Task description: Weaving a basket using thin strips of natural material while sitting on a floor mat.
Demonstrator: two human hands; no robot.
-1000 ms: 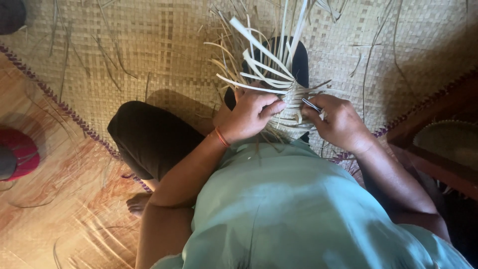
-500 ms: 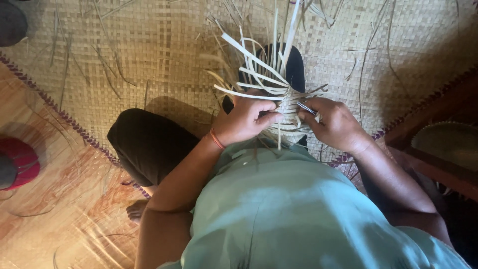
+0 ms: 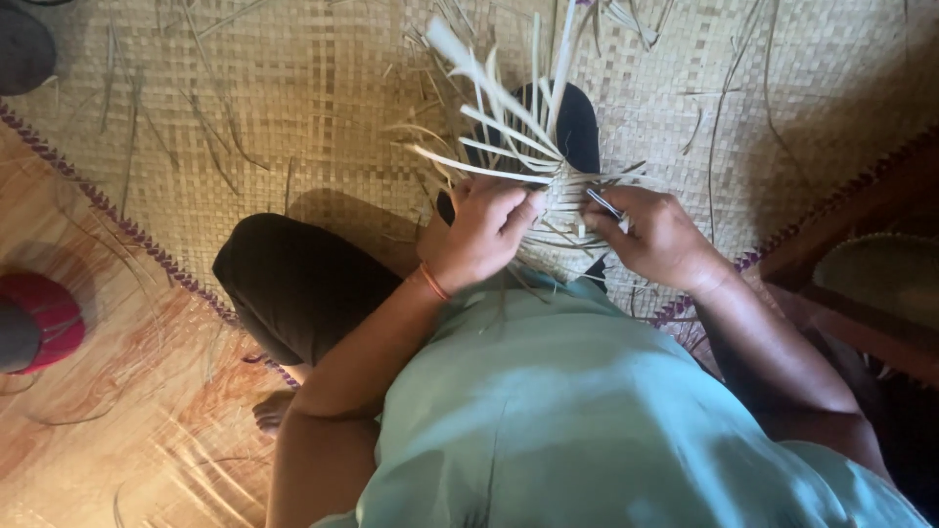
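Head view. Around you: woven mat (image 3: 293, 108) underneath, loose strips scattered on it; red object (image 3: 44, 318) far left; dark knee (image 3: 293, 284) beside your left arm. Basket (image 3: 558, 210), half-woven, strips fanning upward, sits between your hands. Left hand (image 3: 484, 235) clamped on its left edge. Right hand (image 3: 660, 240) pinches a thin tool (image 3: 606, 207) against its right side.

Dry, matt straw weaving (image 3: 562, 200) on a rough woven mat (image 3: 293, 117).
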